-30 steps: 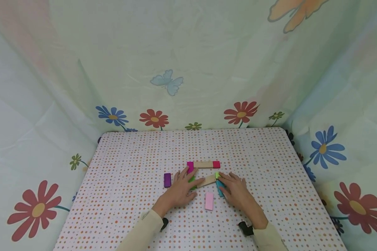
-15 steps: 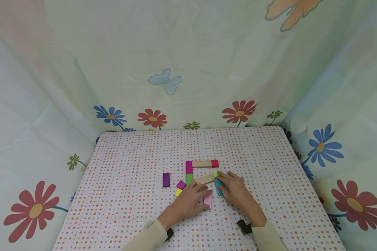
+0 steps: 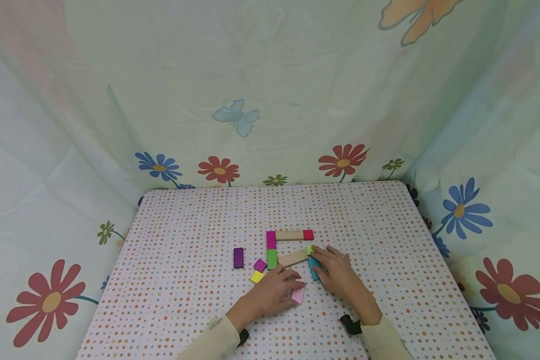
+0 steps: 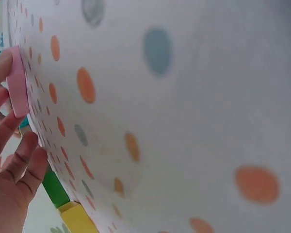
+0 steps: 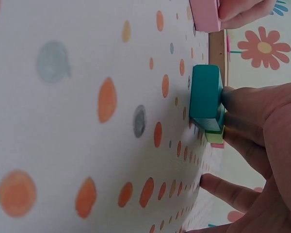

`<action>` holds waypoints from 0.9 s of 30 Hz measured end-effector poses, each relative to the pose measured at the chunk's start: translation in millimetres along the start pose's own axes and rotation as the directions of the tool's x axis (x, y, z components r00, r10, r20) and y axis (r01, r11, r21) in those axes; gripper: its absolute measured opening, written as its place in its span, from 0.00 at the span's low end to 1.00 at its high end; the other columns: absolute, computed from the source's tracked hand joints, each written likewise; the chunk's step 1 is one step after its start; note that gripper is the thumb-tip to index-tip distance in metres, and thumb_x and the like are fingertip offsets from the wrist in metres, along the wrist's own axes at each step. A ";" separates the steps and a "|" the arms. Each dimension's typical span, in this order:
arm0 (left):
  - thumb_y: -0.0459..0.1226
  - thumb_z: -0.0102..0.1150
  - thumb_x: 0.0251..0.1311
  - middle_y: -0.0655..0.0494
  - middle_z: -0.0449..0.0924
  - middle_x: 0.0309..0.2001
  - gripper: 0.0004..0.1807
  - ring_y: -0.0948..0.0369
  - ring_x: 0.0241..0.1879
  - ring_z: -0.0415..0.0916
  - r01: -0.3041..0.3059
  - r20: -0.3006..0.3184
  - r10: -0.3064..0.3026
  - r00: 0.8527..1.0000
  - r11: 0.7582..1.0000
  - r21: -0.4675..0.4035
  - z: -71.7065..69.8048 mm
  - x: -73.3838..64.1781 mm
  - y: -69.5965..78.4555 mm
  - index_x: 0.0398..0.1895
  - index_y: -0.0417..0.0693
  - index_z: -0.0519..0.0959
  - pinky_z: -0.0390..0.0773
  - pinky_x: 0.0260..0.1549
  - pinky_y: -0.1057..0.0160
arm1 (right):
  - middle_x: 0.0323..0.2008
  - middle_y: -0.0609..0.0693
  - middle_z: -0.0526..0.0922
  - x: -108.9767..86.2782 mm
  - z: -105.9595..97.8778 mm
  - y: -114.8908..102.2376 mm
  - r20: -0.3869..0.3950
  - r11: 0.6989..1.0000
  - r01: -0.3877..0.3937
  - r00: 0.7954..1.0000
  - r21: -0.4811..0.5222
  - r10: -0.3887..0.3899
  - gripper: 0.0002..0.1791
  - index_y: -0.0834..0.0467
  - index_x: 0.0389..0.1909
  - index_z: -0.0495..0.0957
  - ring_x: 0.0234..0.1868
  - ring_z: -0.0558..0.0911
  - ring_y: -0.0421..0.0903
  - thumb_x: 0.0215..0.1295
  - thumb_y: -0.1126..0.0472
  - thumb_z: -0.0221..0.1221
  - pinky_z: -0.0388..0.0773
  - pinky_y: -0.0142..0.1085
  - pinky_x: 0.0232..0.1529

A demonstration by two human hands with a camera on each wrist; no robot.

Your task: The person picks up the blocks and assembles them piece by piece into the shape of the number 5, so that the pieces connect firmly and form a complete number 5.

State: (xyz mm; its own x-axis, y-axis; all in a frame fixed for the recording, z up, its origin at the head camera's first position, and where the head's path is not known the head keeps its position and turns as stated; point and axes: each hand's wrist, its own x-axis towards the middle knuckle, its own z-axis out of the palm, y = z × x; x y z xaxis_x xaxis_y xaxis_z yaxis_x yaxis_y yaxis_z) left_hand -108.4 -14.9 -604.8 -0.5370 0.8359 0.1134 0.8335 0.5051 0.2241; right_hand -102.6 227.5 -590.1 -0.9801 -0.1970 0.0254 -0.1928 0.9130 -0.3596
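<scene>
Spreading wide, a dotted desk [image 3: 184, 225] carries everything else. The left hand [image 3: 272, 294] pinches a pink block [image 3: 298, 296] on the desk between thumb and fingers; the right hand [image 3: 338, 271], fingers fairly straight, touches a teal block [image 3: 314, 269] near it on the right. A purple block [image 3: 238, 258] lies apart at the left. Smaller, a yellow block [image 3: 257, 276] sits beside a magenta block [image 3: 260, 265].
</scene>
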 end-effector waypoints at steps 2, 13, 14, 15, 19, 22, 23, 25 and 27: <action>0.55 0.67 0.69 0.63 0.81 0.67 0.26 0.63 0.59 0.74 -0.026 0.014 0.026 1.000 0.999 -0.020 -1.0 -1.1 0.3 0.68 0.63 0.82 0.78 0.58 0.66 | 0.75 0.55 0.76 0.0 0.0 0.2 -0.005 1.000 0.004 1.000 0.005 -0.004 0.24 0.57 0.68 0.81 0.74 0.72 0.71 0.73 0.56 0.66 0.60 0.86 0.62; 0.49 0.63 0.73 0.61 0.75 0.73 0.25 0.59 0.67 0.67 -0.034 0.094 0.054 0.994 0.979 -0.199 -3.1 -7.5 7.5 0.71 0.65 0.78 0.72 0.66 0.57 | 0.75 0.55 0.76 -0.1 -0.2 1.0 -0.004 1.000 0.006 1.000 0.012 -0.006 0.25 0.57 0.68 0.81 0.74 0.72 0.72 0.73 0.56 0.66 0.59 0.86 0.61; 0.51 0.64 0.72 0.61 0.75 0.72 0.26 0.59 0.66 0.67 -0.005 0.092 0.024 0.995 0.978 -0.209 -3.0 -8.1 8.1 0.71 0.64 0.78 0.72 0.65 0.58 | 0.75 0.55 0.76 -0.4 -0.4 0.9 -0.005 1.000 0.007 1.000 0.013 -0.007 0.25 0.57 0.68 0.81 0.74 0.72 0.72 0.73 0.56 0.66 0.59 0.87 0.61; 0.53 0.65 0.71 0.61 0.76 0.70 0.27 0.60 0.65 0.67 0.025 0.090 -0.005 0.996 0.975 -0.222 -3.1 -8.6 8.6 0.71 0.64 0.78 0.73 0.63 0.59 | 0.75 0.55 0.76 -0.5 -0.5 0.7 -0.005 1.000 0.004 1.000 0.018 -0.004 0.25 0.57 0.68 0.81 0.74 0.72 0.72 0.73 0.56 0.66 0.59 0.87 0.61; 0.57 0.69 0.66 0.63 0.80 0.60 0.30 0.66 0.54 0.67 0.108 0.087 -0.090 0.992 0.969 -0.223 -4.1 -8.9 12.5 0.69 0.61 0.79 0.72 0.53 0.69 | 0.75 0.55 0.76 -1.4 -0.7 0.6 -0.011 1.000 0.008 1.000 0.026 -0.008 0.24 0.57 0.67 0.81 0.74 0.72 0.72 0.73 0.56 0.67 0.59 0.87 0.61; 0.58 0.70 0.65 0.64 0.81 0.53 0.30 0.69 0.47 0.66 0.109 0.080 -0.095 0.992 0.975 -0.191 -5.6 -7.4 15.6 0.67 0.59 0.81 0.70 0.46 0.74 | 0.75 0.55 0.76 -1.7 -1.0 0.5 -0.016 1.000 0.011 1.000 0.028 -0.010 0.24 0.57 0.67 0.81 0.74 0.72 0.71 0.73 0.56 0.66 0.60 0.86 0.61; 0.57 0.70 0.65 0.64 0.81 0.51 0.30 0.69 0.46 0.65 0.106 0.079 -0.093 0.992 0.978 -0.180 -5.8 -7.0 16.3 0.67 0.59 0.81 0.69 0.44 0.75 | 0.75 0.55 0.76 -1.7 -1.2 0.4 -0.018 1.000 0.012 1.000 0.026 -0.011 0.24 0.57 0.67 0.81 0.74 0.72 0.71 0.73 0.56 0.67 0.60 0.86 0.61; 0.57 0.70 0.65 0.64 0.81 0.50 0.30 0.69 0.45 0.65 0.103 0.082 -0.091 0.993 0.981 -0.166 -6.2 -6.2 17.1 0.67 0.58 0.81 0.68 0.43 0.76 | 0.75 0.55 0.77 -1.6 -1.3 0.5 -0.022 1.000 0.013 1.000 0.025 -0.012 0.24 0.57 0.67 0.81 0.74 0.72 0.71 0.73 0.56 0.66 0.61 0.86 0.61; 0.57 0.70 0.65 0.63 0.82 0.51 0.30 0.69 0.45 0.66 0.103 0.093 -0.088 0.992 0.982 -0.161 -6.7 -5.4 17.4 0.68 0.59 0.80 0.69 0.44 0.75 | 0.75 0.55 0.77 -1.8 -1.8 0.1 -0.022 1.000 0.011 1.000 0.025 -0.011 0.24 0.57 0.67 0.81 0.74 0.72 0.71 0.73 0.56 0.67 0.61 0.86 0.61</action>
State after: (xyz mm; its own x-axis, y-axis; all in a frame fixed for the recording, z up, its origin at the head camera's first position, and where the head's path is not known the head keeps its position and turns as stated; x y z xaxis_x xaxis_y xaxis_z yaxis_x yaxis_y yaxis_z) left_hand -91.8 -12.1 -594.9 -0.5940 0.8045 0.0023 0.7421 0.5468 0.3877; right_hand -100.9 228.6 -588.5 -0.9787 -0.1990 0.0498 -0.2028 0.9015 -0.3823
